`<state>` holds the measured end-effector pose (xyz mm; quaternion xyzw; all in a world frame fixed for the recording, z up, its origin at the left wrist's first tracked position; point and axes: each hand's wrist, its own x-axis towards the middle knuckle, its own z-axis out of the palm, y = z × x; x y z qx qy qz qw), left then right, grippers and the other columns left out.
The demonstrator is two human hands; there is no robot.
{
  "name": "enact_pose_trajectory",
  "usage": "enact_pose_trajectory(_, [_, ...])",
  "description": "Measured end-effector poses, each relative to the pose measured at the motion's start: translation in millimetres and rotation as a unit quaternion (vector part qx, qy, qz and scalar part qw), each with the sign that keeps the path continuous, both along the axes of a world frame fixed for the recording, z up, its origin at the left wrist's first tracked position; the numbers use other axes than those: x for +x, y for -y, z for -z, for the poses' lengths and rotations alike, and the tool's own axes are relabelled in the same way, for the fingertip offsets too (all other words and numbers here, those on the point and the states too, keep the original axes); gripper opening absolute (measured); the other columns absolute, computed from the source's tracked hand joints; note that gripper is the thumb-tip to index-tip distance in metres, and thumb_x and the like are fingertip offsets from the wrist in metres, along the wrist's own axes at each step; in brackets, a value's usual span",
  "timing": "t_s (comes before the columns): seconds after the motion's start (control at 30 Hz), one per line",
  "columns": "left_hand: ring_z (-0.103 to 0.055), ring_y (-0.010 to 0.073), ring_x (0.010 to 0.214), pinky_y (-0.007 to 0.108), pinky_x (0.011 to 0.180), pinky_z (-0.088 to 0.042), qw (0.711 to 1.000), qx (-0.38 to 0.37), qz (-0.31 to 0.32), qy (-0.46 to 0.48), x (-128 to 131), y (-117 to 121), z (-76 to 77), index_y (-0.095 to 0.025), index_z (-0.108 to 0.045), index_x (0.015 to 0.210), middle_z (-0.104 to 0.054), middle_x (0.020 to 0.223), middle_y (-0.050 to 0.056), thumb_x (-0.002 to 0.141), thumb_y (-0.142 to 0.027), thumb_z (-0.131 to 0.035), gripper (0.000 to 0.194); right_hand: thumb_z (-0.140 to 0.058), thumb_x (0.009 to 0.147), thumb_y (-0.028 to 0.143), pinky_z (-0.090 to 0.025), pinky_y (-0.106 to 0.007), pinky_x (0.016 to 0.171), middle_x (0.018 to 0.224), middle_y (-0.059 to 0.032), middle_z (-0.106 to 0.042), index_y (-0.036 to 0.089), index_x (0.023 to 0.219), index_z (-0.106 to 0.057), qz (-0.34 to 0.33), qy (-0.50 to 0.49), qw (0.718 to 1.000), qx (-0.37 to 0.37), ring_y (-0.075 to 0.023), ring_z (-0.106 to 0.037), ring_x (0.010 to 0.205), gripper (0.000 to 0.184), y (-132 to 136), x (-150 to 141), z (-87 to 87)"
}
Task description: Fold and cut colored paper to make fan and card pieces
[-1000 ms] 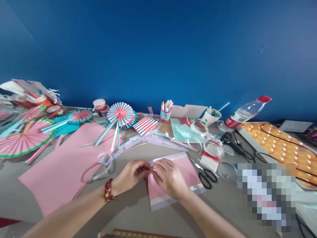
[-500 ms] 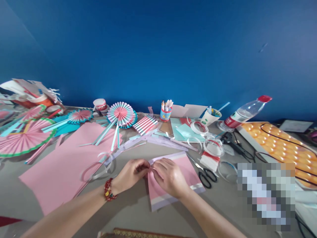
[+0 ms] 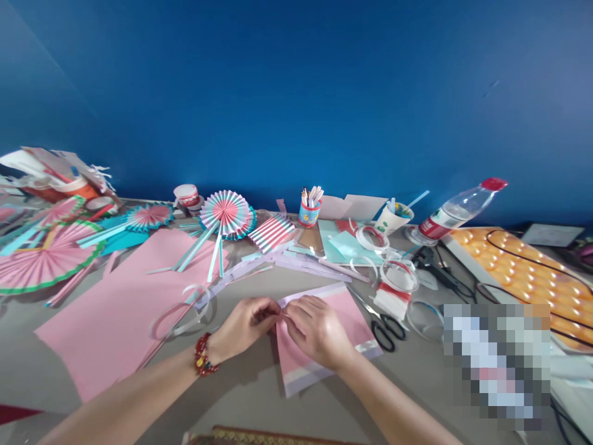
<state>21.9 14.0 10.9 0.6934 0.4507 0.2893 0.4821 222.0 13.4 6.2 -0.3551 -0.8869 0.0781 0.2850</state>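
Observation:
A pink sheet of paper (image 3: 303, 358) with pale purple bands along two opposite edges lies in front of me. At its left edge my left hand (image 3: 248, 324) pinches the paper between thumb and fingers. My right hand (image 3: 317, 330) rests over the sheet, its thumb and fingertips closed on the same edge, touching the left fingertips. What the fingertips do to the edge is partly hidden. A red bead bracelet (image 3: 204, 355) circles my left wrist. Just right of the sheet lie scissors with black handles (image 3: 389, 330).
Large pink paper (image 3: 130, 303) spreads on the left, with folded paper fans (image 3: 225, 213) behind it. Tape rolls (image 3: 399, 275), a pen cup (image 3: 310, 213), a tilted plastic bottle (image 3: 456, 213) and an orange padded sheet (image 3: 523, 272) stand or lie to the back and right.
Almost nothing differs. Both hands stay at the paper's left edge, and the sheet's near right part has shifted very slightly.

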Motion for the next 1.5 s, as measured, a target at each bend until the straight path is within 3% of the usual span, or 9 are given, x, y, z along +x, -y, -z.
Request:
enact_pose_trajectory(0.4, [-0.060, 0.0137, 0.066, 0.021, 0.062, -0.046, 1.000, -0.008, -0.003, 0.008, 1.1, 1.8, -0.1, -0.016, -0.064, 0.083, -0.066, 0.073, 0.001, 0.087, -0.026, -0.057, 0.013, -0.045, 0.094, 0.016, -0.042, -0.030, 0.068, 0.077, -0.0044, -0.062, 0.019, 0.080, -0.057, 0.009, 0.007, 1.000, -0.001, -0.0173, -0.054, 0.073, 0.019, 1.1, -1.3, 2.0])
enact_pose_trajectory(0.7, [-0.057, 0.0130, 0.067, 0.020, 0.061, -0.043, 0.999, 0.037, -0.020, -0.006, 2.6, 3.6, 0.4, -0.016, -0.060, 0.079, -0.063, 0.072, 0.000, 0.086, -0.021, -0.056, 0.009, -0.047, 0.093, 0.016, -0.040, -0.029, 0.066, 0.074, -0.0038, -0.061, 0.019, 0.078, -0.056, 0.020, -0.002, 1.000, -0.002, -0.0169, -0.053, 0.071, 0.019, 2.6, -3.8, 2.5])
enact_pose_trajectory(1.03, [-0.056, 0.0122, 0.066, 0.020, 0.061, -0.041, 0.998, 0.055, -0.020, -0.009, 1.7, 5.4, 0.3, -0.017, -0.058, 0.079, -0.061, 0.071, -0.002, 0.086, -0.018, -0.055, 0.008, -0.045, 0.096, 0.018, -0.041, -0.030, 0.071, 0.080, -0.0051, -0.063, 0.018, 0.082, -0.057, 0.005, -0.002, 1.000, -0.017, -0.0179, -0.054, 0.076, 0.018, 4.9, -4.2, 2.6])
enact_pose_trajectory(1.33, [-0.056, 0.0119, 0.063, 0.019, 0.059, -0.040, 0.996, 0.076, -0.018, -0.036, 1.8, 7.1, -2.4, -0.017, -0.058, 0.076, -0.062, 0.068, -0.002, 0.085, -0.020, -0.056, 0.010, -0.044, 0.095, 0.018, -0.040, -0.031, 0.069, 0.078, -0.0055, -0.062, 0.018, 0.081, -0.058, -0.008, 0.037, 0.999, 0.013, -0.0182, -0.053, 0.074, 0.020, 5.9, -5.7, -2.0])
enact_pose_trajectory(1.5, [-0.057, 0.0120, 0.065, 0.020, 0.062, -0.040, 0.995, 0.087, -0.010, -0.045, 1.3, 7.5, -4.3, -0.017, -0.057, 0.075, -0.063, 0.069, -0.002, 0.084, -0.017, -0.055, 0.009, -0.044, 0.094, 0.019, -0.041, -0.030, 0.069, 0.078, -0.0058, -0.062, 0.018, 0.079, -0.056, -0.020, 0.007, 1.000, -0.010, -0.0177, -0.052, 0.073, 0.020, 5.1, -4.5, -2.4])
